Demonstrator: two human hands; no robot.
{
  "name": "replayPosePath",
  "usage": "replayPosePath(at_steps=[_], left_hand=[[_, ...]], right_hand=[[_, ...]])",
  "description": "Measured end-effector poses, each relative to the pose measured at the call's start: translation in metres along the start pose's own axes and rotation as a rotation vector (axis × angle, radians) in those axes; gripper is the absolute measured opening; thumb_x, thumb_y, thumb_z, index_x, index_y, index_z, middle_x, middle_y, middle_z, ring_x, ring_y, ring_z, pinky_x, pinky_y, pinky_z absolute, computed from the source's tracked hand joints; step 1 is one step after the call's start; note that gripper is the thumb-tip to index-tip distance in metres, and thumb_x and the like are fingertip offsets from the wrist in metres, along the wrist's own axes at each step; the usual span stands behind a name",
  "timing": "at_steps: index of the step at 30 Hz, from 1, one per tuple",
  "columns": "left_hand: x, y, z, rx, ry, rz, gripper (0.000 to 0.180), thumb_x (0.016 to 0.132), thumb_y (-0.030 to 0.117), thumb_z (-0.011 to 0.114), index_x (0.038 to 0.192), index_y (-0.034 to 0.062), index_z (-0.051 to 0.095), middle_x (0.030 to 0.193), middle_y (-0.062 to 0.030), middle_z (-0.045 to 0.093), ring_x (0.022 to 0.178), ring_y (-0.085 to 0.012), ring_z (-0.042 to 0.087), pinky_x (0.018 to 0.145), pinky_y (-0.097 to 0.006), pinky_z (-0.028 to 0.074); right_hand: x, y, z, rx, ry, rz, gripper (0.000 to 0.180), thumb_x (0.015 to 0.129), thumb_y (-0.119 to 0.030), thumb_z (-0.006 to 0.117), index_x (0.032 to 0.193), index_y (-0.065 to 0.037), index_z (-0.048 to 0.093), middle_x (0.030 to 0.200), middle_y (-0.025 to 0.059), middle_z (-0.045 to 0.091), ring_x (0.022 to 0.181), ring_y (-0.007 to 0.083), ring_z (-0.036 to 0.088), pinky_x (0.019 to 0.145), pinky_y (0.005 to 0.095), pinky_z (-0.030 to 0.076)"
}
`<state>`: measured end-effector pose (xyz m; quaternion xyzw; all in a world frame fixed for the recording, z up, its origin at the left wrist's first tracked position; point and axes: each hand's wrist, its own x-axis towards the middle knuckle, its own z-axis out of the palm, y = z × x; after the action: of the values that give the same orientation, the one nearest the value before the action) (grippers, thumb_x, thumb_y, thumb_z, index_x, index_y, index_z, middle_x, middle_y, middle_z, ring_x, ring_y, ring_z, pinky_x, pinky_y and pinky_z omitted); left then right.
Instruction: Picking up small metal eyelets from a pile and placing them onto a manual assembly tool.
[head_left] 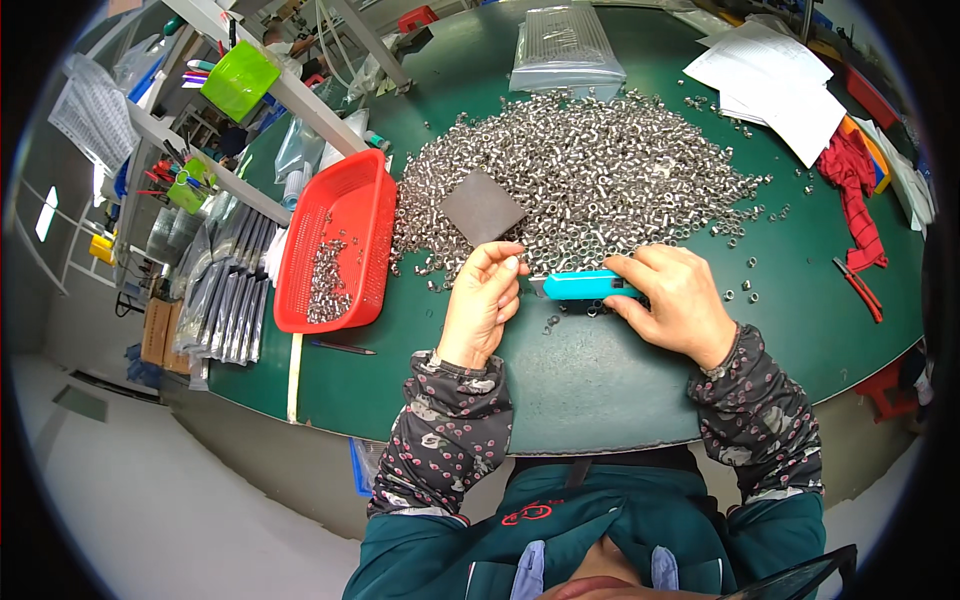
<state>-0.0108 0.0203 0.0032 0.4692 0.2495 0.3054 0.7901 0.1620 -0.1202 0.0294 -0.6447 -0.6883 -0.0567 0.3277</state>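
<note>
Turquoise on the cutter [582,286], clasped in the right hand [680,300]; lying crosswise, dark tip [539,288] leftward, just beside the left hand [478,308]; curled there to a pinch, on what impossible to make out; just beyond both, heaped metal rings [600,170].

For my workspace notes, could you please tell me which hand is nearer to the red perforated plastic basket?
Left. The left hand is to the right of the basket; the right hand, holding an elongated turquoise tool, is farther away on that side.
</note>
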Motion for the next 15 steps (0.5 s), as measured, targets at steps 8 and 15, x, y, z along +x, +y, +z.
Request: replayPosePath(at_steps=[8, 15], left_hand=[[-0.0002, 0.0003, -0.0003, 0.007, 0.010, -0.001, 0.013, 0.082, 0.004, 0.048, 0.095, 0.0042, 0.047, 0.076, -0.0038, 0.051, 0.045, -0.0017, 0.031, 0.035, -0.013, 0.025], [0.0012, -0.0008, -0.0024, -0.140, -0.018, -0.031, 0.011, 0.082, 0.010, 0.050, 0.092, 0.0053, 0.047, 0.074, -0.0030, 0.051, 0.045, -0.0016, 0.032, 0.035, -0.013, 0.024]], right_hand=[[0.0002, -0.0004, -0.0002, 0.005, -0.009, -0.008, 0.026, 0.065, -0.021, 0.064, 0.085, -0.007, 0.056, 0.067, 0.0062, 0.050, 0.065, 0.0224, 0.053, 0.057, 0.0341, 0.042], [0.0001, 0.0011, 0.0024, 0.039, 0.058, -0.050, 0.030, 0.061, -0.015, 0.066, 0.088, -0.004, 0.057, 0.062, 0.0072, 0.047, 0.058, 0.0238, 0.050, 0.054, 0.0336, 0.041]])
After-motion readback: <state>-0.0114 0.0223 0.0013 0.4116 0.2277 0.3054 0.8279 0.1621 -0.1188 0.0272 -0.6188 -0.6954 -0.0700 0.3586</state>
